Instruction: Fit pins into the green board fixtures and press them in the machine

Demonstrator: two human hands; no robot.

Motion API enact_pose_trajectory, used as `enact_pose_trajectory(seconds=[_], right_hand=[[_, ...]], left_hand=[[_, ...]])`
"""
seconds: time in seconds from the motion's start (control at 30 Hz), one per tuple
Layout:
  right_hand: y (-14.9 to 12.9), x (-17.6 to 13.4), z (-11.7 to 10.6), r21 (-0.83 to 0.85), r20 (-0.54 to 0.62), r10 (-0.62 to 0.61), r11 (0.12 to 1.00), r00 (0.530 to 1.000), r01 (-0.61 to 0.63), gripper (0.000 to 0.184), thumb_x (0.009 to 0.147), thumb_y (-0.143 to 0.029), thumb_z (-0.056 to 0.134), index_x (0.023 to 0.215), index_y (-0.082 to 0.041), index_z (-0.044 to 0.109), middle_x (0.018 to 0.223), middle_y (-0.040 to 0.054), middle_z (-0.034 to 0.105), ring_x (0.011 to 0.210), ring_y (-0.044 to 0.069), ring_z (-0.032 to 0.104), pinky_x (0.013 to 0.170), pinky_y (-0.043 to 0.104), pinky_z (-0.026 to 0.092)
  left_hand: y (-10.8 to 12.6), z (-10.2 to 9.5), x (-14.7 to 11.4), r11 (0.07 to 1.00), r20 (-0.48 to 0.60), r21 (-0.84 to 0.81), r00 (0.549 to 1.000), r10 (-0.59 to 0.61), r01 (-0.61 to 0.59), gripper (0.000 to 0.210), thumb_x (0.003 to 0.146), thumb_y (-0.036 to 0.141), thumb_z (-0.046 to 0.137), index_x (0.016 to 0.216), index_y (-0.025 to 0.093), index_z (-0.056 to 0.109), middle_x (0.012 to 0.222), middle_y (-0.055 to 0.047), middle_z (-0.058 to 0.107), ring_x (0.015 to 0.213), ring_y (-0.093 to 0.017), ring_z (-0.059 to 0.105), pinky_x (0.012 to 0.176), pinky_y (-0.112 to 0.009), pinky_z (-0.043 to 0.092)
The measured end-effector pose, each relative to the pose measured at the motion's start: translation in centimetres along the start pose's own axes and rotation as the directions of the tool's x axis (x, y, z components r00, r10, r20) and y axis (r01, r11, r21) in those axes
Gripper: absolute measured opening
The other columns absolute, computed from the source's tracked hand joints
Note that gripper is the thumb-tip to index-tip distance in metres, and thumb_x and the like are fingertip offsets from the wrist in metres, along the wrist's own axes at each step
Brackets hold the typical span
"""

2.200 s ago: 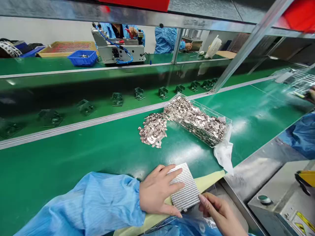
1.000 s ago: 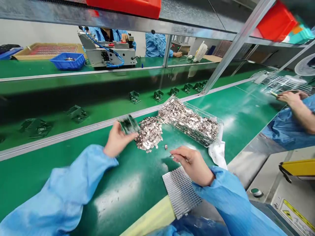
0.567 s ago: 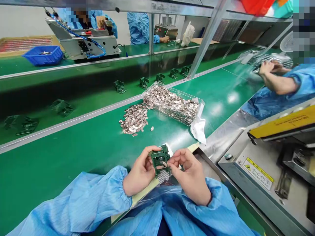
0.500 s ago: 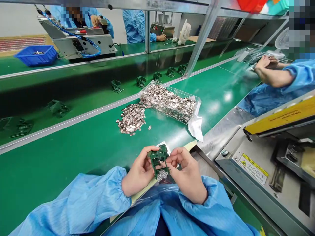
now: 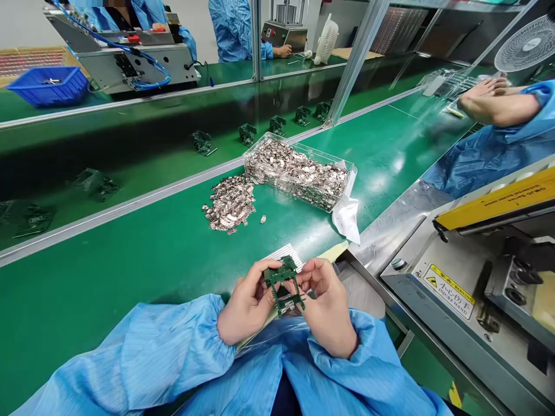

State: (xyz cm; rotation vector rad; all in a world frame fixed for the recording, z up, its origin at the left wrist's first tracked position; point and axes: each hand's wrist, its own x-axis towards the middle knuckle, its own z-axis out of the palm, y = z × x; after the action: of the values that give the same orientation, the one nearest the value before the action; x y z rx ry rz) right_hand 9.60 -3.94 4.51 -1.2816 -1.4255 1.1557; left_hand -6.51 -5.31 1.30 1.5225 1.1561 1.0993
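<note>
A green circuit board frame (image 5: pixel 286 270) with open cutouts is held up in front of my body. My left hand (image 5: pixel 243 306) grips its left side, thumb and fingers closed on the edge. At the opposite side, my right hand (image 5: pixel 329 312) has its fingers bent and pressed against the board's right edge; whether a small part is between those fingertips is hidden. Behind and below the board is a white ribbed tray (image 5: pixel 291 252), partly covered by the board and my hands. Beyond lies a loose pile of small silvery metal parts (image 5: pixel 229 203).
A clear plastic box (image 5: pixel 349 188) full of similar metal parts stands past the pile, with white paper (image 5: pixel 346 219) at its corner. Several green boards (image 5: pixel 247 134) line the conveyor behind. A machine (image 5: pixel 451 289) flanks my right. A co-worker's hands (image 5: pixel 494 104) are at far right.
The view has shifted slightly. The green board is tilted a little differently, and more of the white tray shows behind it. Both hands stay on the board. The co-worker's hands at right have moved.
</note>
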Motion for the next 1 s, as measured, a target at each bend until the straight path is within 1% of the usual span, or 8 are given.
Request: enact_pose_trajectory(seconds=[0.13,0.2,0.3,0.4,0.73,0.8,0.9,1.0], right_hand=[[0.7,-0.5,0.4,0.023,-0.106,-0.018,1.0,0.994,0.021,0.025,0.082,-0.025,0.065,0.102,-0.023,0.05,0.086,0.0024,0.063,0.074,0.017,0.061,0.066,0.028,0.052],[0.9,-0.5,0.4,0.087,-0.106,0.023,0.996,0.994,-0.014,0.025,0.081,-0.027,0.066,0.101,-0.023,0.052,0.092,0.0042,0.061,0.08,0.018,0.061,0.065,0.027,0.053],[1.1,-0.3,0.4,0.223,-0.038,0.105,0.97,0.994,-0.094,0.025,0.079,-0.031,0.07,0.094,-0.023,0.052,0.087,0.0033,0.06,0.078,0.018,0.059,0.06,0.026,0.052],[1.1,-0.3,0.4,0.304,-0.021,0.149,0.943,0.989,-0.136,0.03,0.074,-0.036,0.075,0.084,-0.022,0.05,0.081,0.0015,0.058,0.071,0.016,0.056,0.058,0.025,0.051],[1.0,-1.6,0.4,0.376,-0.098,0.126,0.923,0.987,-0.081,0.038,0.072,-0.036,0.075,0.065,-0.022,0.041,0.066,-0.0024,0.052,0.059,0.012,0.048,0.052,0.022,0.045],[1.1,-1.8,-0.2,0.386,-0.088,0.132,0.918,0.987,-0.088,0.039,0.071,-0.037,0.076,0.065,-0.022,0.04,0.064,-0.0035,0.05,0.057,0.012,0.047,0.051,0.022,0.045],[1.8,-1.8,-2.1,0.342,-0.048,0.145,0.932,0.988,-0.12,0.034,0.074,-0.045,0.074,0.072,-0.021,0.049,0.066,-0.0029,0.053,0.057,0.012,0.05,0.053,0.023,0.049],[3.8,-1.4,-4.5,0.239,-0.108,0.18,0.959,0.978,-0.15,0.038,0.08,-0.056,0.067,0.083,-0.019,0.059,0.071,0.0,0.058,0.061,0.014,0.055,0.057,0.026,0.053]], left_hand=[[0.1,0.3,0.0,0.999,-0.072,0.01,0.997,-0.03,0.031,0.03,0.091,0.032,0.056,0.12,0.025,0.051,0.068,0.002,0.055,0.053,-0.011,0.046,0.049,-0.023,0.036],[0.1,0.4,-0.1,0.999,-0.093,-0.003,0.995,-0.042,0.042,0.029,0.091,0.031,0.056,0.119,0.026,0.052,0.071,0.001,0.057,0.057,-0.012,0.05,0.052,-0.023,0.039],[0.2,0.6,-0.2,0.998,-0.104,-0.019,0.993,-0.054,0.053,0.028,0.09,0.03,0.057,0.117,0.028,0.053,0.074,0.001,0.059,0.06,-0.013,0.053,0.054,-0.023,0.042],[0.4,0.8,-0.3,0.997,-0.112,-0.035,0.992,-0.066,0.062,0.028,0.088,0.027,0.058,0.116,0.027,0.054,0.078,0.0,0.062,0.06,-0.013,0.054,0.054,-0.023,0.043],[1.5,2.2,-0.9,0.998,-0.102,-0.033,0.993,-0.064,0.061,0.036,0.08,0.013,0.059,0.113,0.026,0.053,0.079,0.0,0.062,0.063,-0.013,0.057,0.055,-0.023,0.045],[1.8,2.4,-1.0,0.998,-0.083,-0.036,0.995,-0.062,0.06,0.035,0.08,0.013,0.06,0.112,0.026,0.053,0.082,0.0,0.063,0.065,-0.014,0.057,0.056,-0.023,0.046],[2.2,2.4,-0.2,0.997,-0.063,-0.042,0.995,-0.071,0.069,0.029,0.081,0.02,0.063,0.109,0.025,0.055,0.084,-0.001,0.062,0.064,-0.013,0.058,0.055,-0.023,0.048],[2.0,2.1,2.1,0.995,-0.122,-0.074,0.99,-0.075,0.066,0.029,0.081,0.033,0.066,0.106,0.023,0.055,0.087,-0.003,0.06,0.071,-0.015,0.059,0.06,-0.025,0.053]])
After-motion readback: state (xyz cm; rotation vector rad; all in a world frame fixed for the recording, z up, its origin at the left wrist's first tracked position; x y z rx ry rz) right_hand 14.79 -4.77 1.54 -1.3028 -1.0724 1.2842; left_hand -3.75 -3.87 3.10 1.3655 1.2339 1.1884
